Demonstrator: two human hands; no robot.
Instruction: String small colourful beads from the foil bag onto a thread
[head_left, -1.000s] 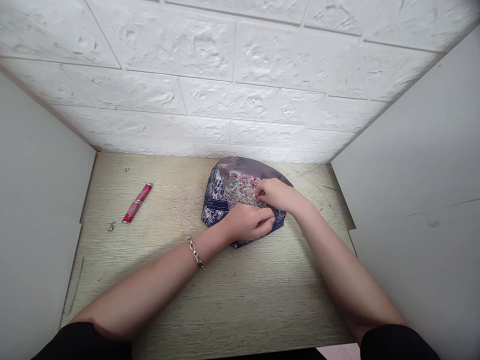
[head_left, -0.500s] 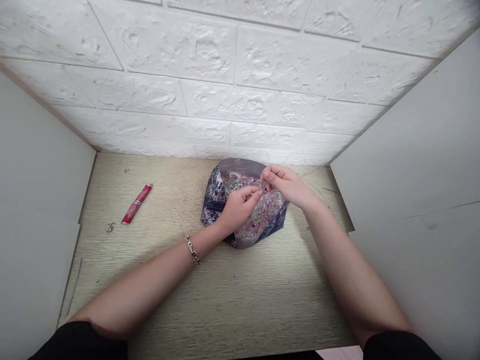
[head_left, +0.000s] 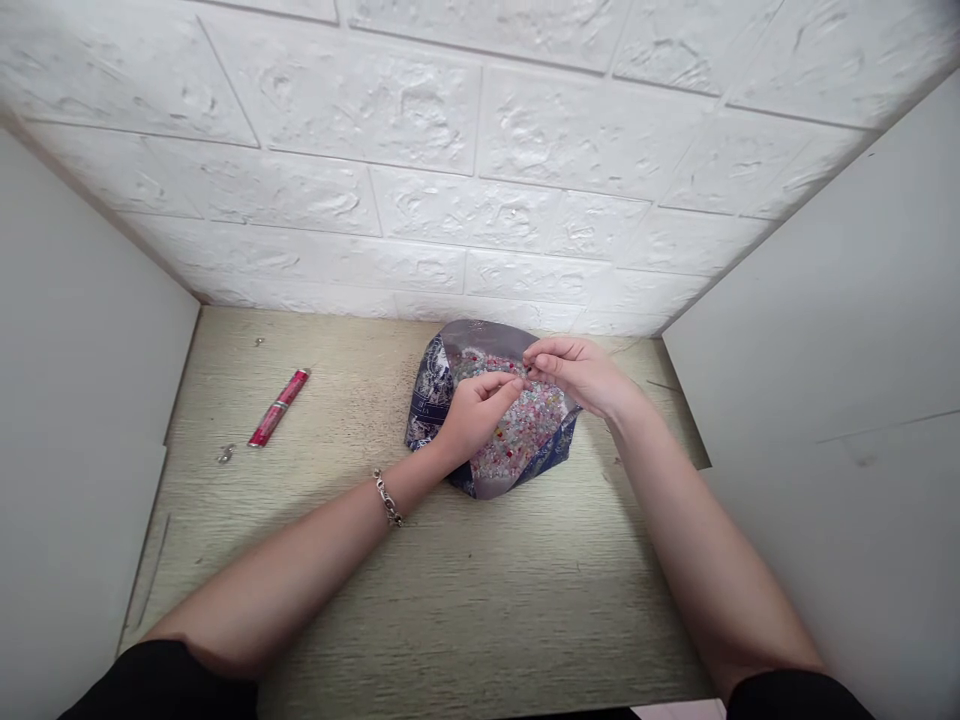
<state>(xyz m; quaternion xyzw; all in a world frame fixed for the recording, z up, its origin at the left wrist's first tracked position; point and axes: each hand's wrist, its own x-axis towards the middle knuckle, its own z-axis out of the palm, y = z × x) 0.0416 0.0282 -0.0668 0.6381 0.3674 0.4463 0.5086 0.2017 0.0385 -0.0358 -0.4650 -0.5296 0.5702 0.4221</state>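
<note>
A blue patterned bag (head_left: 429, 390) lies open on the wooden desk (head_left: 480, 600), filled with small pink, white and clear beads (head_left: 525, 440). My left hand (head_left: 471, 415), with a chain bracelet on the wrist, hovers over the beads with its fingers pinched. My right hand (head_left: 581, 372) is just beyond it, fingers also pinched. The fingertips of both hands meet above the bag around something too small to name.
A red tube (head_left: 278, 407) lies on the desk at the left, with small metal bits (head_left: 223, 455) near it. White side panels close the desk in on both sides. A white brick-pattern wall (head_left: 480, 150) stands behind.
Both hands rose from pressing into the beads at the bag's near side. They now meet fingertip to fingertip above the bag, more of the beads showing.
</note>
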